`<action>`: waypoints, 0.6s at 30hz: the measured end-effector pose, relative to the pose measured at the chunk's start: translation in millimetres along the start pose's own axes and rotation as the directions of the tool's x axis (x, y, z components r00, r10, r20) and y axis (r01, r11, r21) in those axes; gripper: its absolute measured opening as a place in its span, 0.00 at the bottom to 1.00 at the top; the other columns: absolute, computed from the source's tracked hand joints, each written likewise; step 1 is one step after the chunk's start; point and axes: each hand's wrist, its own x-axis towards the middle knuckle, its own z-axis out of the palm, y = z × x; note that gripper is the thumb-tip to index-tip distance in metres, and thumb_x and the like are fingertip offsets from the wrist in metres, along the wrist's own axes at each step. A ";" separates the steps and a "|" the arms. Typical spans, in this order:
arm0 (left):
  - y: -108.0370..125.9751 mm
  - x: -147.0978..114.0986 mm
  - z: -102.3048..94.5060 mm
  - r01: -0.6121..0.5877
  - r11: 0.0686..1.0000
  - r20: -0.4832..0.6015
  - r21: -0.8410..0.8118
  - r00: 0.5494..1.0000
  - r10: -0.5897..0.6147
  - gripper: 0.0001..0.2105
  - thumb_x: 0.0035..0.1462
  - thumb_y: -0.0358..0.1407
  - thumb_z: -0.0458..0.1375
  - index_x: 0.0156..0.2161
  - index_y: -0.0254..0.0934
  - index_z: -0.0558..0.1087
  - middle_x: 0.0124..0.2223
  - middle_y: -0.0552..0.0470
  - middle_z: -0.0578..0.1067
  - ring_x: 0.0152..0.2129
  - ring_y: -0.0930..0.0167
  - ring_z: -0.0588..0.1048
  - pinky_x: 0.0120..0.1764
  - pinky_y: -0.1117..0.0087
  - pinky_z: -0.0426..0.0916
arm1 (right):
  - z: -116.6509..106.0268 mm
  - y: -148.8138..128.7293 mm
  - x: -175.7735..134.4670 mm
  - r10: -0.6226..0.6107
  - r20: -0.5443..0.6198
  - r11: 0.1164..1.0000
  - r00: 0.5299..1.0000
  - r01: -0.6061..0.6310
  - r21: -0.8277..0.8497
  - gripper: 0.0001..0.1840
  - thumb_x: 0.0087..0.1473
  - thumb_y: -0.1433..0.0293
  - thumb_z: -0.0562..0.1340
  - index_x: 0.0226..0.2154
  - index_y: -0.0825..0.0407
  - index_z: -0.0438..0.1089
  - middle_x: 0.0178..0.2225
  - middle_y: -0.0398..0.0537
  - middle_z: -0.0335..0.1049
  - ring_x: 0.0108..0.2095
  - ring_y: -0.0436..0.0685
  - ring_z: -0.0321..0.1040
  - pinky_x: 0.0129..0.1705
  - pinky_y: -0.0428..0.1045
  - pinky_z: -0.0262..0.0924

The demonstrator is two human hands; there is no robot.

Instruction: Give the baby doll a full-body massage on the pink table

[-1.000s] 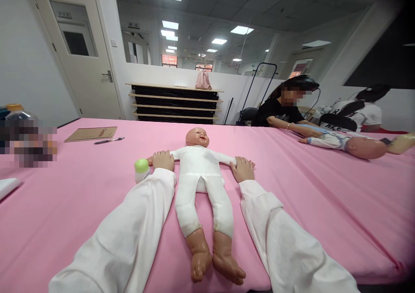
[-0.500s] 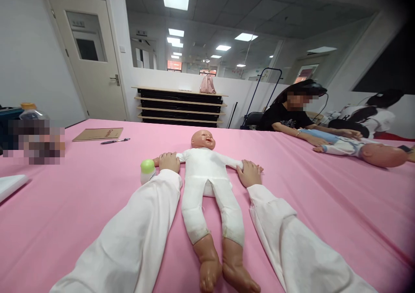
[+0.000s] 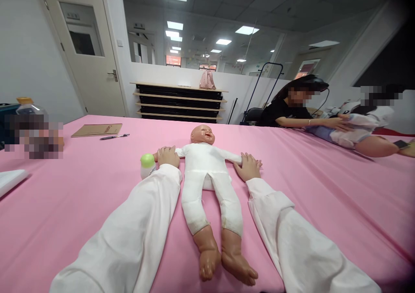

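Note:
A baby doll (image 3: 205, 161) with a white cloth body lies on its back on the pink-covered table, its head away from me and its brown feet towards me. Both its arms are spread out sideways. My left hand (image 3: 167, 156) is closed over the doll's arm on the left, near its wrist. Over the arm on the right, my right hand (image 3: 249, 167) is closed in the same way, with the doll's fingers showing past it. A small white bottle with a green cap (image 3: 148, 165) stands just left of my left hand.
A brown notebook (image 3: 97, 130) and a pen (image 3: 114, 137) lie at the far left. Near the left edge are a bottle with an orange cap (image 3: 27, 105) and a white object (image 3: 12, 181). At the right, a person in black (image 3: 285, 111) handles another doll (image 3: 372, 145).
My hands stay on the doll's arms. The view has tilted slightly down. At the right, the other person's arm has reached further over their doll, which has shifted and turned.

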 end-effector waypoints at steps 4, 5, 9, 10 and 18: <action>-4.1 -1.0 -1.3 0.084 0.996 -0.096 -0.012 0.992 -0.085 0.25 0.46 0.35 0.51 0.53 0.40 0.64 0.55 0.47 0.64 0.57 0.58 0.50 0.56 0.49 0.39 | -3.3 -0.7 -2.9 -0.007 0.019 1.000 1.000 0.008 -0.014 0.33 0.49 0.62 0.53 0.55 0.59 0.51 0.57 0.58 0.52 0.57 0.64 0.44 0.56 0.65 0.32; -5.4 -1.6 -1.6 0.096 0.995 -0.104 -0.011 0.990 -0.097 0.26 0.45 0.35 0.52 0.53 0.40 0.64 0.57 0.47 0.61 0.58 0.57 0.47 0.56 0.48 0.38 | -4.3 -0.5 -3.2 0.013 0.026 1.000 1.000 -0.013 -0.010 0.32 0.48 0.64 0.53 0.55 0.59 0.51 0.56 0.58 0.53 0.57 0.64 0.44 0.56 0.64 0.33; -6.4 -3.7 -3.2 0.115 0.993 -0.091 -0.021 0.989 -0.117 0.26 0.44 0.36 0.54 0.52 0.36 0.65 0.57 0.41 0.59 0.59 0.52 0.44 0.54 0.42 0.38 | -8.4 0.3 -3.5 0.090 0.034 0.996 0.995 -0.090 0.009 0.29 0.46 0.69 0.53 0.53 0.59 0.56 0.52 0.59 0.58 0.54 0.64 0.50 0.54 0.62 0.39; -5.0 -3.2 -3.7 0.109 0.994 -0.083 -0.027 0.990 -0.111 0.25 0.45 0.36 0.54 0.52 0.36 0.65 0.56 0.41 0.61 0.58 0.51 0.45 0.53 0.41 0.39 | -9.2 0.5 -3.5 0.101 0.031 0.995 0.994 -0.102 0.014 0.28 0.45 0.69 0.53 0.52 0.58 0.57 0.50 0.59 0.59 0.52 0.65 0.52 0.53 0.61 0.40; 13.9 13.0 -5.2 0.077 0.995 -0.022 -0.068 0.997 -0.079 0.18 0.50 0.42 0.53 0.49 0.50 0.65 0.48 0.49 0.69 0.51 0.55 0.60 0.50 0.43 0.50 | -11.8 3.4 -3.1 0.133 0.010 0.991 0.991 -0.133 -0.001 0.25 0.43 0.69 0.54 0.47 0.57 0.62 0.41 0.59 0.64 0.44 0.66 0.58 0.50 0.59 0.43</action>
